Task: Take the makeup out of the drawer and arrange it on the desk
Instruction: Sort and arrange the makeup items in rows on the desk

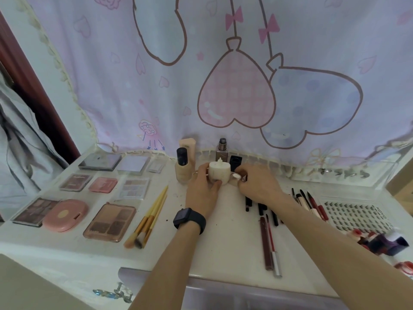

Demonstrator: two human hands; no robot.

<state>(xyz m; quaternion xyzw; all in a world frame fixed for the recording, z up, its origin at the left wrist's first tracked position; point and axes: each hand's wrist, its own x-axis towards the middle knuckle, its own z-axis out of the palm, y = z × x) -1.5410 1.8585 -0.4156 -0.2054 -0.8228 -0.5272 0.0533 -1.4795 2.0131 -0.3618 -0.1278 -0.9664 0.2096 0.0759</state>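
My left hand (pixel 202 189), with a dark watch on the wrist, grips a cream round jar (pixel 219 172) standing at the back of the white desk (pixel 225 242). My right hand (pixel 257 183) pinches a small round silver-rimmed item (pixel 235 176) just right of the jar. Behind the jar stand a beige foundation bottle (pixel 182 168) with a black cap, a peach tube (pixel 187 143), a brown-capped bottle (pixel 222 151) and a black cap (pixel 235 163). The drawer's front edge (pixel 201 294) shows at the bottom.
Palettes (pixel 109 222) and a pink compact (pixel 64 214) lie on the left, with yellow-handled brushes (pixel 152 218) beside them. Pencils and lip liners (pixel 270 238) lie to the right, then a lash tray (pixel 355 214) and small red items (pixel 377 240). A printed curtain (pixel 223 74) hangs behind.
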